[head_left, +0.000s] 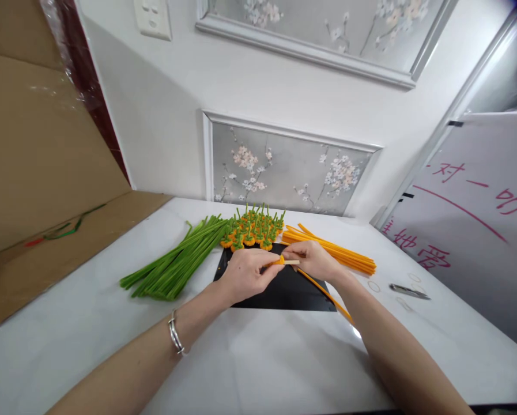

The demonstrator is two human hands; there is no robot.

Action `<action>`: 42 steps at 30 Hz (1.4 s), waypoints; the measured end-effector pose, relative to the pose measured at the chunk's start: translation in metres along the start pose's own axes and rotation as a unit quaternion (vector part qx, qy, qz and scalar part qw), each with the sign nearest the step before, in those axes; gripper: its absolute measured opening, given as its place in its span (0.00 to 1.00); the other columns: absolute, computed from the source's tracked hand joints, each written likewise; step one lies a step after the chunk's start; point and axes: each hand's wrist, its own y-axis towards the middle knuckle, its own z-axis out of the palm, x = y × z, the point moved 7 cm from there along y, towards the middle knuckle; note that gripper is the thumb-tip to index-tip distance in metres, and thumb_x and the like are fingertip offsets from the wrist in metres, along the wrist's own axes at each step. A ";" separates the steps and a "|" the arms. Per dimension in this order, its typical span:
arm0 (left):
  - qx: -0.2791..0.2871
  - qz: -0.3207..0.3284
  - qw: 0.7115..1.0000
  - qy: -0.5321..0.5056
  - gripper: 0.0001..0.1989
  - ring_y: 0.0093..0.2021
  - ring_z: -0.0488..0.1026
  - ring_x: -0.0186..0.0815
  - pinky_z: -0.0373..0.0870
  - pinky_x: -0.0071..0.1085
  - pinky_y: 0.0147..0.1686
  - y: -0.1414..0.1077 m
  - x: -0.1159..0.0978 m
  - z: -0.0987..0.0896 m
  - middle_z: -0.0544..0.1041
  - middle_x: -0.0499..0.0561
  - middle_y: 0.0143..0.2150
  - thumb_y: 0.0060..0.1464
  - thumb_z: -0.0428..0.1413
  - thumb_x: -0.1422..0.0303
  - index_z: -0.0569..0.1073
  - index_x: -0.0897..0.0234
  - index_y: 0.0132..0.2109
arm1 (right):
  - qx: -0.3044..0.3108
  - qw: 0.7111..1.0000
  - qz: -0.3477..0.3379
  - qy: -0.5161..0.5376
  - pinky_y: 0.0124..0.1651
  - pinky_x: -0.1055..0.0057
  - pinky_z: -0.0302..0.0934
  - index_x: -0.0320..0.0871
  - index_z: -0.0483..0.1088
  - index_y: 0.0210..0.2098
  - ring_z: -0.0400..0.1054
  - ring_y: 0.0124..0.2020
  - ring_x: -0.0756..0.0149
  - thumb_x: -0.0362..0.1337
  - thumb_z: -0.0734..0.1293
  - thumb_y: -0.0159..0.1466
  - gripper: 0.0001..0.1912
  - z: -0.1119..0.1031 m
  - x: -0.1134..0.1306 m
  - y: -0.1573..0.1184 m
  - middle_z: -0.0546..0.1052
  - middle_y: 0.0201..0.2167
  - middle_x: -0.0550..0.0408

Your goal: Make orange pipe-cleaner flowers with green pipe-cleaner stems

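My left hand [250, 272] is closed on a thin pale stick [291, 263], whose bare end points right. Some orange pipe cleaner is wrapped round the stick at my left fingertips. In the pinch of my right hand [313, 259], just beside the stick, is an orange pipe cleaner [327, 293]; its long tail slants down to the right beneath my forearm. Both hands are over a black mat [279, 294]. Behind them stand several small orange pumpkins with green stems [250, 235], partly at the mat's far edge.
A bundle of green pipe cleaners [176, 262] lies to the left, and an orange bundle [338, 252] to the right. Metal snips [409, 291] and clear rings [373, 286] rest further right. Cardboard [37, 150] borders the left; a whiteboard [470, 230] stands right.
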 end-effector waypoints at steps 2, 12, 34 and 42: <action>-0.002 -0.006 1.000 -0.008 0.11 0.27 0.71 0.30 0.62 0.25 0.28 0.000 0.001 0.000 0.77 0.48 0.27 0.60 0.50 0.66 0.76 0.63 0.36 | 0.015 1.000 0.004 0.011 0.26 0.75 0.53 0.41 0.69 0.23 0.59 0.21 0.73 0.36 0.61 0.60 0.12 0.001 0.000 0.000 0.67 0.17 0.61; -0.019 0.000 0.999 -0.045 0.10 0.36 0.74 0.31 0.68 0.25 0.36 -0.001 0.006 0.000 0.78 0.49 0.37 0.58 0.51 0.74 0.73 0.61 0.44 | 0.051 0.998 0.029 0.011 0.23 0.76 0.51 0.40 0.72 0.28 0.56 0.17 0.74 0.35 0.61 0.60 0.10 0.005 -0.006 -0.003 0.65 0.14 0.62; -0.024 -0.059 0.997 -0.033 0.08 0.36 0.74 0.33 0.68 0.26 0.36 -0.001 0.020 -0.001 0.78 0.51 0.37 0.59 0.51 0.68 0.73 0.63 0.43 | 0.115 0.993 -0.014 -0.030 0.25 0.77 0.54 0.43 0.71 0.28 0.59 0.20 0.74 0.40 0.59 0.65 0.15 0.016 0.009 -0.009 0.67 0.16 0.62; 0.013 -0.103 0.994 -0.035 0.09 0.36 0.76 0.34 0.68 0.26 0.36 0.001 0.018 -0.001 0.80 0.48 0.37 0.58 0.52 0.65 0.73 0.61 0.44 | 0.058 0.995 0.006 -0.079 0.26 0.76 0.54 0.42 0.73 0.28 0.60 0.20 0.74 0.38 0.60 0.64 0.13 0.009 -0.006 -0.006 0.70 0.19 0.61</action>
